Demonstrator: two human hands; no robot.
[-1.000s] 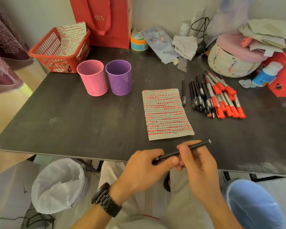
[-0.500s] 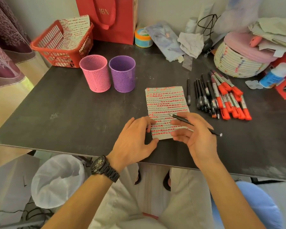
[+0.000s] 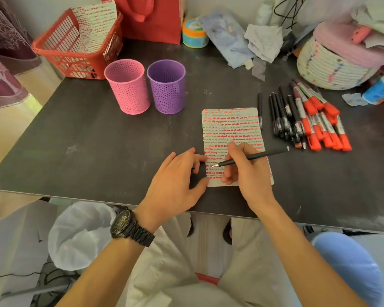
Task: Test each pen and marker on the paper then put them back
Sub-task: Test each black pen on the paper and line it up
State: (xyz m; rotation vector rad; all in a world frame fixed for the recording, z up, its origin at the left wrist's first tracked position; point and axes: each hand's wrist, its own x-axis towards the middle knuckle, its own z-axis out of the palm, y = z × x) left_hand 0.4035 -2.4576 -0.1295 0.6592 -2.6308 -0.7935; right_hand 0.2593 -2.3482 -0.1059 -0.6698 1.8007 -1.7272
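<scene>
- Head view, step in hand: testing a pen on the paper.
- Right hand (image 3: pixel 246 171) is gripping a black pen (image 3: pixel 253 157) in a writing hold, fingers curled round the barrel. The tip is pointing left towards the left hand and the back end is angling up and away to the right.
- The pen tip is sitting over the lower left part of the paper (image 3: pixel 231 125), among the rows of red marks. I can't tell whether it is touching the sheet or hovering just above it.
- Left hand (image 3: pixel 175 180) is lying open and flat on the desk (image 3: pixel 87 140). Its fingers are straight, with the fingertips and thumb touching the paper's left edge, so it looks to be pinning the sheet.
- The paper is lying partly under the right hand and extending away from both hands. Most of it is already filled with red and dark marks, and free space looks scarce near the bottom edge.
- Beyond the right hand and to its right, black pens (image 3: pixel 279 116) and red-capped markers (image 3: pixel 319 129) are lying in one pile on the desk, touching each other.
- A pink cup (image 3: pixel 128 85) and a purple cup (image 3: pixel 166 85) are standing side by side well beyond the left hand. Judging by the task, these are probably the holders. Nothing is showing above their rims.
- Next move, as I judge it: a short light stroke in a free gap while the left hand is keeping the sheet from sliding.
- After that the pen is going back into a cup or the pile. The cap isn't visible here, so I can't say where it is.
</scene>
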